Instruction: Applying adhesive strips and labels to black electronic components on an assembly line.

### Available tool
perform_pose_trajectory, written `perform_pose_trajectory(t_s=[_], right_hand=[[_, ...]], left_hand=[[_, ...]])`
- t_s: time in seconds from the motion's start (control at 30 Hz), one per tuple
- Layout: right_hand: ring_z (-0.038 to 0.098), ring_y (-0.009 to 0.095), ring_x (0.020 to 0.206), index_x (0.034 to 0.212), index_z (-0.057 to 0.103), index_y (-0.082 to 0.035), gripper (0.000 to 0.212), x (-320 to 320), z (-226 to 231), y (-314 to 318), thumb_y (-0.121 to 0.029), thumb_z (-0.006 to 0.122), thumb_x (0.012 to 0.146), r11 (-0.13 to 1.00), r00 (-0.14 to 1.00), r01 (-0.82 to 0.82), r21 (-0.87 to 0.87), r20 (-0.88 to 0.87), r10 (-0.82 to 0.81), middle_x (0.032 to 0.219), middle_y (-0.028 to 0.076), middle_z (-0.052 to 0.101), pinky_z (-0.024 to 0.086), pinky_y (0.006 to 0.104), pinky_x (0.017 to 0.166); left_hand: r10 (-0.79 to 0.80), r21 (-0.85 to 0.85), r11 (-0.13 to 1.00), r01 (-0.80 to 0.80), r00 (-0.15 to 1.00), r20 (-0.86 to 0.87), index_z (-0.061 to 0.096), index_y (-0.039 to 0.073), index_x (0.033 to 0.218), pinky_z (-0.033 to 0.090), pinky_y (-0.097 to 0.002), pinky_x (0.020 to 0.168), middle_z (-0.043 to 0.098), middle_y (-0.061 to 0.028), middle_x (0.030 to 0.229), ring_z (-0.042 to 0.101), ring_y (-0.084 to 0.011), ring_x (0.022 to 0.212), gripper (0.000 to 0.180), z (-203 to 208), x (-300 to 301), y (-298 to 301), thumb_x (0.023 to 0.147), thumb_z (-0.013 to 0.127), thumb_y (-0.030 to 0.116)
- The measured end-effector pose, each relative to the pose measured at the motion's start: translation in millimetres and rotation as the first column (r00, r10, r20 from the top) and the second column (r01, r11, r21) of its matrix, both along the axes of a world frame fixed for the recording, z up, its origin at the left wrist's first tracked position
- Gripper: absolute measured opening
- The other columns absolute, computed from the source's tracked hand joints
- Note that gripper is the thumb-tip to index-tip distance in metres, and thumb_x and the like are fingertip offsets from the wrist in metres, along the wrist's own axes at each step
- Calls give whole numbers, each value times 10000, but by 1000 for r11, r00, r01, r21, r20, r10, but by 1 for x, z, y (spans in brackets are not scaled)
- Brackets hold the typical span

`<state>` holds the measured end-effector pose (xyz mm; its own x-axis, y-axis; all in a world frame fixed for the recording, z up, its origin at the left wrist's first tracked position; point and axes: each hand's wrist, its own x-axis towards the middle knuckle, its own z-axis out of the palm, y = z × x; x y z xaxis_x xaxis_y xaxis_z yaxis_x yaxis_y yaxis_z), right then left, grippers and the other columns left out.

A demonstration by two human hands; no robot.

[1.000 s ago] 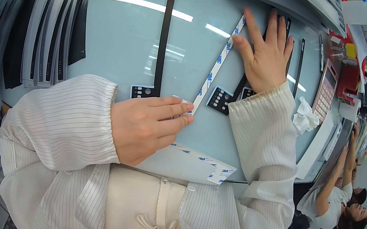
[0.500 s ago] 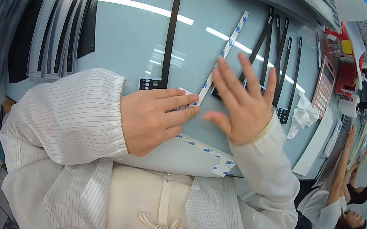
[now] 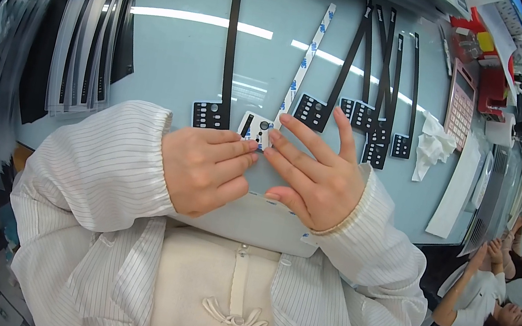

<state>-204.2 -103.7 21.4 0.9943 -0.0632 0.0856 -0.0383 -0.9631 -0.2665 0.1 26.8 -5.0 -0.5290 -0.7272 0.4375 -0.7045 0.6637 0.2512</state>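
A white-backed, L-shaped label panel with a long narrow tail (image 3: 303, 66) lies on the table in front of me, blue printing along its backing. Its wide end, with dark cutouts, is partly covered by my fingertips. My left hand (image 3: 205, 168) rests palm down, fingers stretched and close together, tips on the panel's lower left edge. Spread wide, the fingers of my right hand (image 3: 321, 177) touch the panel's right side near the base of the tail. The left thumb is hidden. To the left lies a similar black panel (image 3: 208, 115), face up.
Several black panels (image 3: 312, 111) overlap at the right. Beyond them are crumpled white tissue (image 3: 436, 139), a pink calculator (image 3: 460, 104) and a white strip (image 3: 457, 191). Clear sleeves with black strips (image 3: 91, 35) lie at left. A pale sheet (image 3: 244, 219) curves at the near edge. Other people sit far right.
My right hand has come down and left onto the white-backed panel, from above its tail. The panel's wide end now shows more, as my left hand sits slightly lower.
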Motion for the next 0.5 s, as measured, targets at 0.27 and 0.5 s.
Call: perform_pose_trajectory(t_s=[0.27, 0.5], right_hand=[[540, 286, 1255, 1083, 682, -18, 440, -9, -9, -4, -415, 577, 925, 991, 996, -47, 123, 82, 37, 1192, 92, 666, 205, 629, 1122], [627, 357, 1072, 1202, 613, 56, 576, -22, 58, -24, -274, 768, 756, 902, 993, 9, 431, 106, -60, 1138, 214, 656, 456, 422, 960]], left_hand=[[2, -21, 1000, -2, 1000, -17, 531, 14, 698, 578, -388, 786, 659, -174, 826, 701, -305, 834, 151, 0, 4, -7, 668, 665, 75], [59, 132, 991, -24, 961, -269, 555, 35, 677, 524, -329, 542, 639, -125, 703, 659, -253, 607, 177, 13, 13, -12, 682, 731, 28]])
